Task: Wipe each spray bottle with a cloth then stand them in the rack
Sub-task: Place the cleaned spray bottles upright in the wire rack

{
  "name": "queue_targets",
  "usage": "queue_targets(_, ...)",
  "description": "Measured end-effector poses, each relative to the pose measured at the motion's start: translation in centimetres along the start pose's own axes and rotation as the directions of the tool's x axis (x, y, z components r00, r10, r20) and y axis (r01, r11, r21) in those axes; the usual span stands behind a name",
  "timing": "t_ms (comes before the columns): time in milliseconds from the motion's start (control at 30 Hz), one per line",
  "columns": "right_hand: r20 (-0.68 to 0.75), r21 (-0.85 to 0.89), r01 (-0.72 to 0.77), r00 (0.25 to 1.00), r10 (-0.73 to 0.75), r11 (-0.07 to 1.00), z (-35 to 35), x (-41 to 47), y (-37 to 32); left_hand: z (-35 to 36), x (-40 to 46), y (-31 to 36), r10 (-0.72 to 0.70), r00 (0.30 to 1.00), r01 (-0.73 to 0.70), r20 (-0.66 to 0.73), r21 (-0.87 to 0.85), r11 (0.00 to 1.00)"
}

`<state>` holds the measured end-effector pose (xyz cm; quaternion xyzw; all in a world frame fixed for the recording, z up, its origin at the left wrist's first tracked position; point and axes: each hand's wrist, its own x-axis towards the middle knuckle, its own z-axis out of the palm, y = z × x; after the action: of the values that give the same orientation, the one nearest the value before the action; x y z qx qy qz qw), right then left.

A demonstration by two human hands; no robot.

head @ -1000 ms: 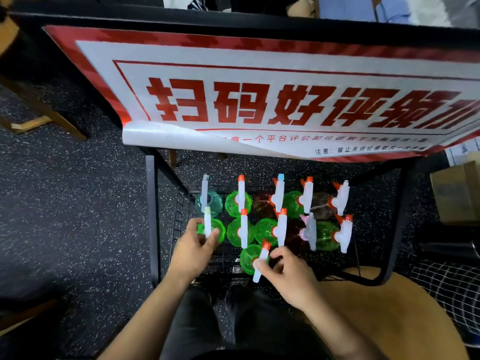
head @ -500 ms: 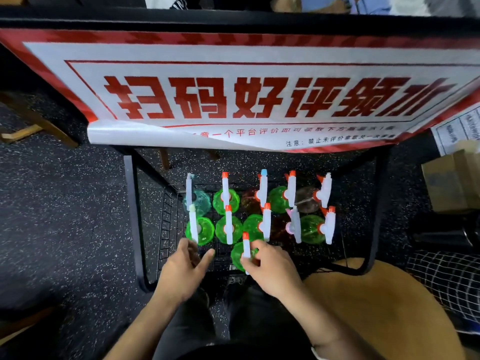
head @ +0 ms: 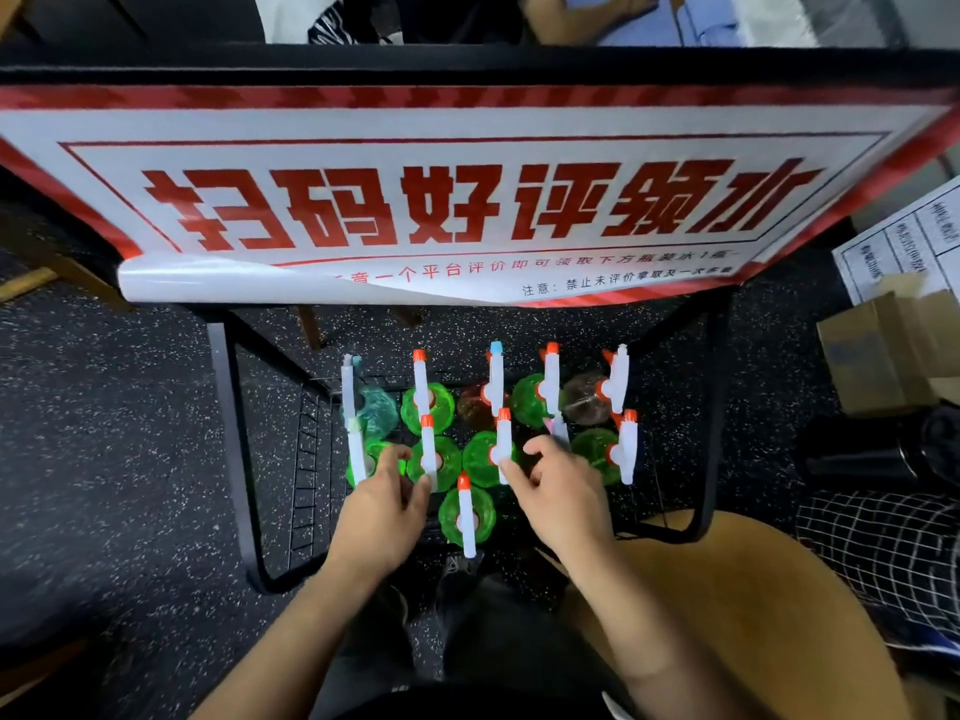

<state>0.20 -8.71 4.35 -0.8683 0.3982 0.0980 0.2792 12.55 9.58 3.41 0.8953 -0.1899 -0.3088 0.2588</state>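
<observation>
The wiping looks finished, or at least paused: no cloth shows anywhere in view, and the work in hand is the second half of the task, standing and straightening the spray bottles in the wire rack (head: 306, 459) on the floor under the big red-and-white sign (head: 467, 200).

Eleven or so bottles stand upright in the rack: a back row, a middle row, and one green bottle alone at the front (head: 466, 514), its white trigger head with an orange tip pointing away from the person. That front bottle sits between the two hands, touched by neither.

The left hand (head: 382, 511) reaches to the left end of the middle row, its fingers (head: 395, 459) loosely curled between the leftmost green bottle (head: 358, 462) and its green neighbour (head: 434, 459). It seems to touch the neighbour's white head with thumb and forefinger, though whether it truly pinches it I cannot tell from this angle.

The right hand (head: 558, 498) lies just right of the middle row's third green bottle (head: 488, 457), fingers bent, fingertips against that bottle's spray head and close to the pink-headed one behind; no firm grip is visible.

The next move likely calls for small nudges only: turning heads to face one way and closing gaps, without knocking the light bottles against each other.
</observation>
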Motion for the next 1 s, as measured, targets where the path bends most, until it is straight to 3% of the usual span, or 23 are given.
queue_targets(100, 0.019, -0.047, -0.001, 1.0, 0.002, 0.999, 0.4, 0.8, 0.2, -0.1, 0.6, 0.5, 0.002, 1.0, -0.002, 0.004, 0.011, 1.0)
queue_targets(267, -0.172, 0.05, -0.072, 0.982, 0.08, 0.996, -1.2, 0.7, 2.8, -0.4, 1.2, 1.1, 0.01, 1.0, -0.01, -0.002, 0.03, 0.999)
queue_targets(467, -0.046, -0.046, -0.106, 0.994, 0.104, 0.993, -1.0, 1.2, 3.9, -0.1, 1.6, 2.0, 0.021, 1.0, -0.022, 0.02, 0.059, 0.998)
queue_targets(833, -0.04, -0.033, -0.112, 0.993, 0.111, 0.993, -1.4, 1.2, 4.4, -1.2, 1.6, 3.1, -0.007, 1.0, 0.008, -0.009, 0.091, 0.996)
queue_targets(1000, -0.073, 0.01, -0.084, 0.994, 0.084, 0.996, -3.6, 0.0, 5.1, -1.7, 1.6, 3.7, 0.098, 0.991, -0.087, -0.09, 0.118, 0.989)
